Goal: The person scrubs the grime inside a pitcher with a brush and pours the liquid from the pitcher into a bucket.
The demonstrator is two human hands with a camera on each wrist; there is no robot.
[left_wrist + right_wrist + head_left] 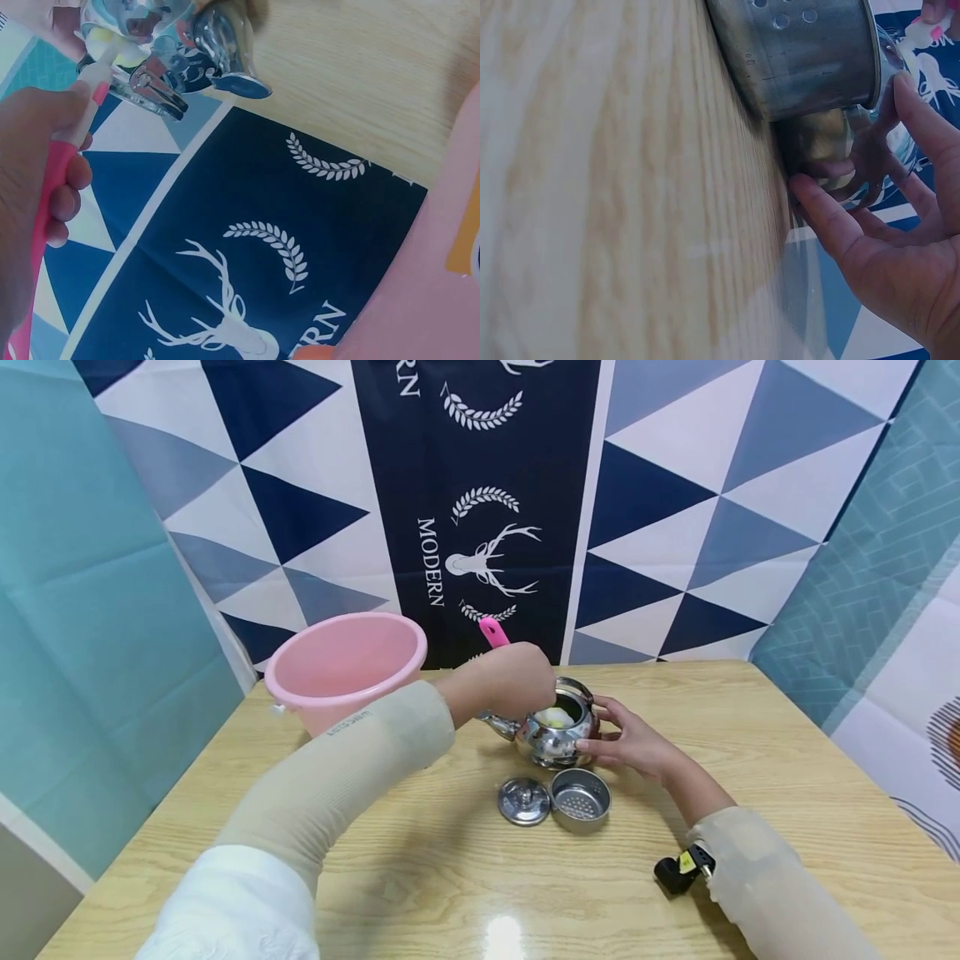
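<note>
My left hand (521,678) grips the pink handle of a cleaning brush (54,176), whose tail end stands up behind the fist in the head view. The brush's white and yellow head is down inside the mouth of a shiny metal teapot (551,747). Around the teapot's right side my right hand (632,739) curls its fingers and thumb, holding it; the right wrist view shows the fingertips low on the body. Just in front lie the round lid (523,802) with its knob and a metal strainer cup (802,67) with a perforated bottom.
At the left rear of the wooden table (420,877) stands a large pink bucket (322,717). A patterned cloth (660,510) hangs right behind the table's back edge. A small black device (678,874) is fixed at the right wrist.
</note>
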